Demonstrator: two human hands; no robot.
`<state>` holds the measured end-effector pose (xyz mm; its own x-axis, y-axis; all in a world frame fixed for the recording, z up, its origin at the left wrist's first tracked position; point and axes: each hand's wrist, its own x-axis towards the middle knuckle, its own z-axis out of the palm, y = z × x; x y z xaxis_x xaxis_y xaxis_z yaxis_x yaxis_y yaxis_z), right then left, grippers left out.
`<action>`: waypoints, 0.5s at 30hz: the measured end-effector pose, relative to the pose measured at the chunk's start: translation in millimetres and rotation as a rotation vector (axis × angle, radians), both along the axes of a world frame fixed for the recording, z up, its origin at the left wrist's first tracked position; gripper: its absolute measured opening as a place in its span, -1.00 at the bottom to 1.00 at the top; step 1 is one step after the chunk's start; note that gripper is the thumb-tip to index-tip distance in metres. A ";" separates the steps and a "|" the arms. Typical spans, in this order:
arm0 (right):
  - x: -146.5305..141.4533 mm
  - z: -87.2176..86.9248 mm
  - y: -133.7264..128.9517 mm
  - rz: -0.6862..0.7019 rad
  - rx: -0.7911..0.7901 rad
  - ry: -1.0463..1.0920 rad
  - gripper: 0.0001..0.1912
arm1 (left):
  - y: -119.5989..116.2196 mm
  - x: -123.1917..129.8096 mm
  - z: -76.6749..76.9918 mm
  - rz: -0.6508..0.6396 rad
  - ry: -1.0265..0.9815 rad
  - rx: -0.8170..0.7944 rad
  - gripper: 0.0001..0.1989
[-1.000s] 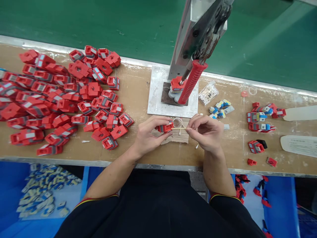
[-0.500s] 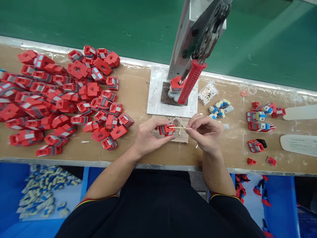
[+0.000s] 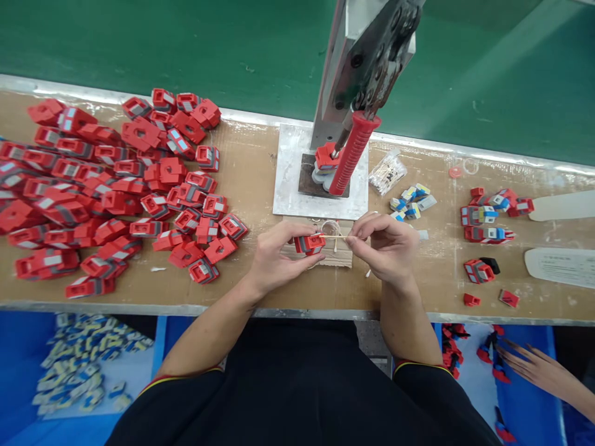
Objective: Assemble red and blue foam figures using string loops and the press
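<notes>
Between thumb and fingers, my left hand (image 3: 277, 255) grips a red plastic toy part (image 3: 308, 244) with a hollow in it. A cotton swab (image 3: 333, 236) is pinched in my right hand (image 3: 382, 243), its far tip at the red part's upper right edge. Below them on the bench lies a piece of cardboard (image 3: 343, 256), with a small clear round dish (image 3: 331, 228) on it. Another swab (image 3: 335, 245) leans in or by that dish. Fingers hide part of the red piece.
A hand press (image 3: 356, 152) stands ahead on a metal plate (image 3: 284, 186). Red parts (image 3: 139, 133) pile up at left. A bag of swabs (image 3: 387, 172) and blue-white pieces (image 3: 411, 203) lie right. Another person's hand (image 3: 530, 367) reaches into the right blue bin (image 3: 534, 415).
The view has shifted slightly. My hands keep their grips, with the swab tip nearer the red part's upper edge. Another person's hand has come in at lower right.
</notes>
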<state>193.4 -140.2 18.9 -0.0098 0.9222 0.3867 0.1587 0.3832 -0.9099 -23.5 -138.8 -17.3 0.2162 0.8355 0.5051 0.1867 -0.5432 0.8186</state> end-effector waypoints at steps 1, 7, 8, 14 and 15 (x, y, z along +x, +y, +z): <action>0.7 0.3 0.0 -0.004 -0.011 -0.010 -0.72 | -0.1 -0.2 0.0 0.002 0.002 -0.002 -0.67; 2.8 2.1 -0.2 -0.009 -0.027 0.006 -0.72 | -1.2 -1.0 -2.2 0.007 -0.001 -0.048 -0.68; 5.4 2.9 -0.3 -0.011 -0.016 0.023 -0.72 | -1.4 -1.2 -2.9 0.005 -0.011 -0.062 -0.67; 28.0 3.1 3.2 0.011 0.037 -0.095 -0.77 | -2.1 -2.8 -6.1 -0.034 -0.119 -0.147 -0.61; 28.4 1.4 4.6 0.044 0.007 -0.188 -0.79 | -2.0 -2.8 -6.5 -0.047 -0.144 -0.156 -0.61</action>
